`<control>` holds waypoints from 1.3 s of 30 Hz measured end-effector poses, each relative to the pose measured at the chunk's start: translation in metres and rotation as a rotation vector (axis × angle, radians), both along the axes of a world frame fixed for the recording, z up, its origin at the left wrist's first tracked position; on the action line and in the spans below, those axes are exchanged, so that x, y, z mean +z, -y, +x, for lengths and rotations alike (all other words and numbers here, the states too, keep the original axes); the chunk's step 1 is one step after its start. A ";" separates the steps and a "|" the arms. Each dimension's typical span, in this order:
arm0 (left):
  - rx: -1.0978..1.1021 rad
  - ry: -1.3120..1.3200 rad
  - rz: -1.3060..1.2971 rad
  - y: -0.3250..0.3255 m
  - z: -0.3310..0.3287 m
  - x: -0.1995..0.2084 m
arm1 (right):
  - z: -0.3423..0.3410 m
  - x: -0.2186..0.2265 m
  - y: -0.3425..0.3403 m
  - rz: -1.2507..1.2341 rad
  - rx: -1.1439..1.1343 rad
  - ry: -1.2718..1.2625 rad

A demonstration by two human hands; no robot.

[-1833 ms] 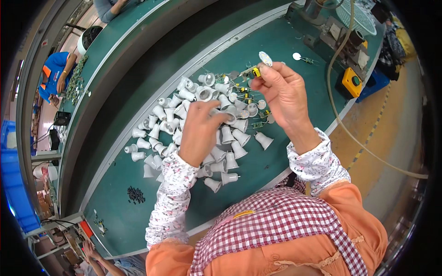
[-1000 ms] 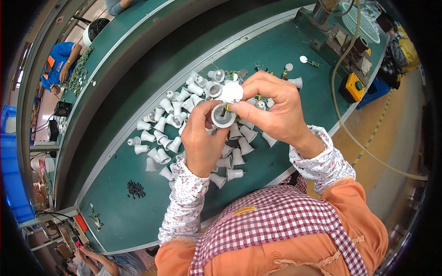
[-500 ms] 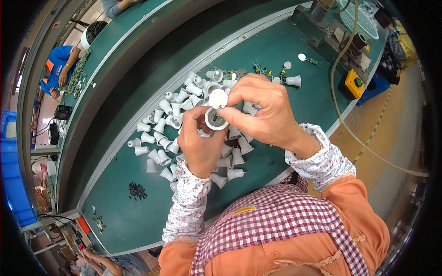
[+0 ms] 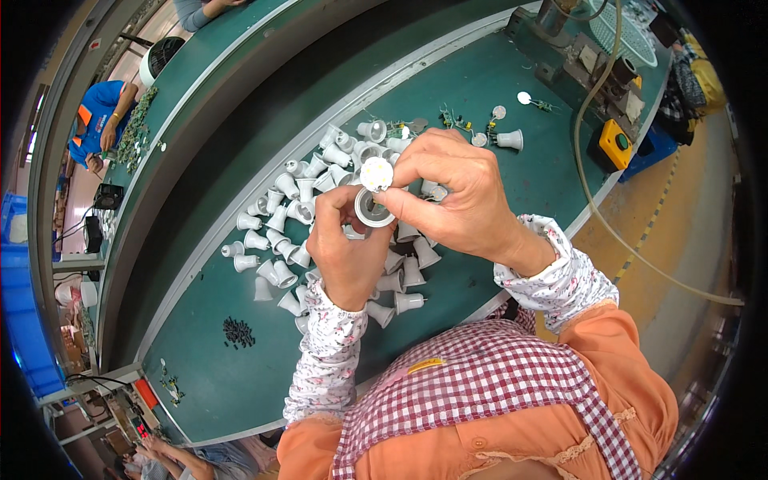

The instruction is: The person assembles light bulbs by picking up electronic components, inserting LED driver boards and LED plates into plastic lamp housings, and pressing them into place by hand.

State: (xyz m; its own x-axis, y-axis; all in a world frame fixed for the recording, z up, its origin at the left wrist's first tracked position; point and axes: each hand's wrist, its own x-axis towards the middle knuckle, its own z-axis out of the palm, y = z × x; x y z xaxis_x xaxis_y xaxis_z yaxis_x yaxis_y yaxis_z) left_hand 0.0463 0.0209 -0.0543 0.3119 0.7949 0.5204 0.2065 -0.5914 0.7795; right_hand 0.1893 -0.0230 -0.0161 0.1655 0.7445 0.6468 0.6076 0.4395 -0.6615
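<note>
Closed round a white bulb housing (image 4: pixel 374 210), my left hand (image 4: pixel 346 254) keeps its open round mouth facing up. My right hand (image 4: pixel 458 190) pinches a round white LED board (image 4: pixel 376 174) by its edge, between thumb and forefinger. The board is tilted just above the housing's rim, and the right fingertips are close to that rim. Inside the housing it is dark, and whatever lies below the board is mostly hidden. Around and under my hands, many more white bulb housings (image 4: pixel 282 273) lie in a loose heap on the green bench (image 4: pixel 216 384).
A pile of small black parts (image 4: pixel 238 333) lies left of my left forearm. Circuit boards with wires (image 4: pixel 456 120) lie beyond the heap. At the right stand a metal press (image 4: pixel 596 68) and a yellow button box (image 4: pixel 615 146), with a hose hanging past. A co-worker in blue (image 4: pixel 104 120) sits far left.
The LED board and the housing have shifted very slightly left, with my hands keeping the same holds. The heap on the bench looks unchanged.
</note>
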 end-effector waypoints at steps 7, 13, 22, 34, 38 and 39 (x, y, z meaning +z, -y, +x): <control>0.004 -0.039 0.021 0.002 -0.001 0.001 | -0.001 0.003 0.000 -0.004 0.004 0.018; 0.016 -0.058 0.042 0.002 -0.002 0.002 | 0.000 0.006 0.000 -0.031 0.010 0.036; 0.029 -0.061 0.098 0.003 0.000 0.004 | -0.002 0.003 0.001 -0.028 0.017 -0.029; 0.020 -0.059 0.157 0.003 -0.001 0.005 | -0.002 0.004 0.001 0.012 0.030 -0.022; 0.030 -0.068 0.159 0.004 -0.001 0.009 | -0.003 0.002 0.000 0.045 0.030 -0.037; 0.036 -0.077 0.161 0.004 -0.001 0.009 | -0.004 0.002 0.000 0.045 0.032 -0.037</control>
